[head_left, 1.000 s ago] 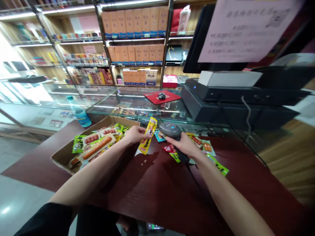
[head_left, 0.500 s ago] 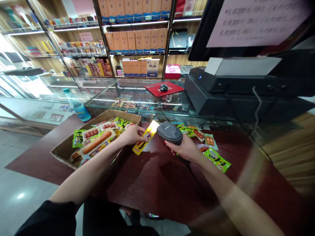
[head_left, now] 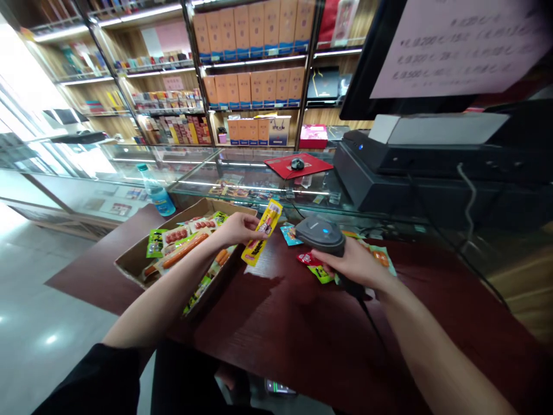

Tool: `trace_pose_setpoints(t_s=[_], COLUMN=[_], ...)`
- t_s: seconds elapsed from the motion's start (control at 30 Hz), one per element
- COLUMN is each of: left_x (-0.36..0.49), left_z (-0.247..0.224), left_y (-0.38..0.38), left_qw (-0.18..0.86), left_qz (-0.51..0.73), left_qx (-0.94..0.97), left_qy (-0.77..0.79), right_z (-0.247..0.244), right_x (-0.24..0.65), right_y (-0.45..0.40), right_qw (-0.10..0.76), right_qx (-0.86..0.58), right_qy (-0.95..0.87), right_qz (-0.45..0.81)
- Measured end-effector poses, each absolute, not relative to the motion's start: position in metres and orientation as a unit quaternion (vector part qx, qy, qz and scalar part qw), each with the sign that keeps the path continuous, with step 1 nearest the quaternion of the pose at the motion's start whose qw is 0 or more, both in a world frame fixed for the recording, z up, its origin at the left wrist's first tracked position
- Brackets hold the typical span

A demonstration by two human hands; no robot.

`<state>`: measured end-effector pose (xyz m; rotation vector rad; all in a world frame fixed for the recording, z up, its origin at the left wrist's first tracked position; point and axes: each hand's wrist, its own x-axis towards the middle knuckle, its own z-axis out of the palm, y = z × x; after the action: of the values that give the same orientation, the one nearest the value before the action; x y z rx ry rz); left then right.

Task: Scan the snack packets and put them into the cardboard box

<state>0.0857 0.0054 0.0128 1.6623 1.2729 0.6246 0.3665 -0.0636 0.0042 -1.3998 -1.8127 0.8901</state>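
So my left hand (head_left: 239,229) is closed in a pinch on a long, narrow yellow plastic sausage-snack packet (head_left: 262,232), which is tilted with its top end leaning right. My right hand (head_left: 352,264) is wrapped firmly around a dark grey handheld barcode scanner (head_left: 320,234) with a rounded plastic head and a small blue light. The scanner's head sits just beside the packet, with a small gap between them.

Under all this is a glossy dark red wooden counter (head_left: 276,346). Just right of the scanner are a small shiny red packet (head_left: 307,258), a green foil packet (head_left: 322,275) and a teal packet (head_left: 289,234). On the left, near my left forearm, is an open brown cardboard box (head_left: 190,216) full of green-and-yellow sausage packets (head_left: 184,251).

Farther off is a glass display case (head_left: 242,187) with a red mat (head_left: 298,164) on top, and a black computer mouse (head_left: 297,163) on that. There's a clear bottle of blue liquid (head_left: 156,197) at the far left, and a bulky black till unit (head_left: 415,173) on the right.
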Motion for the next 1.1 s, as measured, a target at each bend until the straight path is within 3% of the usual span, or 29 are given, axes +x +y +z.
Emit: trace_pose_setpoints(t_s=[0.07,0.17,0.37,0.63,0.93,1.1], left_x=[0.069,0.029,-0.019,0.083,0.218,0.240], left_z=[0.034,0.064,0.084,0.030,-0.034,-0.057], left_y=[0.005,-0.002,-0.015,0.023,0.080,0.093], left_qw=[0.416,0.328,0.282,0.323,0.143,0.126], left_qz=[0.271,0.274,0.285,0.235,0.092,-0.023], left_qx=[0.692,0.707,0.666,0.734,0.814,0.799], left_qy=[0.524,0.564,0.629,0.549,0.556,0.588], right_z=[0.013,0.023,0.031,0.028,0.030,0.029], right_x=[0.382,0.403,0.421,0.411,0.418,0.421], right_y=[-0.063,-0.064,-0.068,-0.065,-0.065,-0.064], right_qw=[0.307,0.329,0.339,0.311,0.330,0.331], right_qx=[-0.521,-0.538,-0.546,-0.512,-0.496,-0.494], right_qy=[-0.696,-0.638,-0.609,-0.671,-0.678,-0.684], right_qz=[0.388,0.441,0.465,0.437,0.430,0.422])
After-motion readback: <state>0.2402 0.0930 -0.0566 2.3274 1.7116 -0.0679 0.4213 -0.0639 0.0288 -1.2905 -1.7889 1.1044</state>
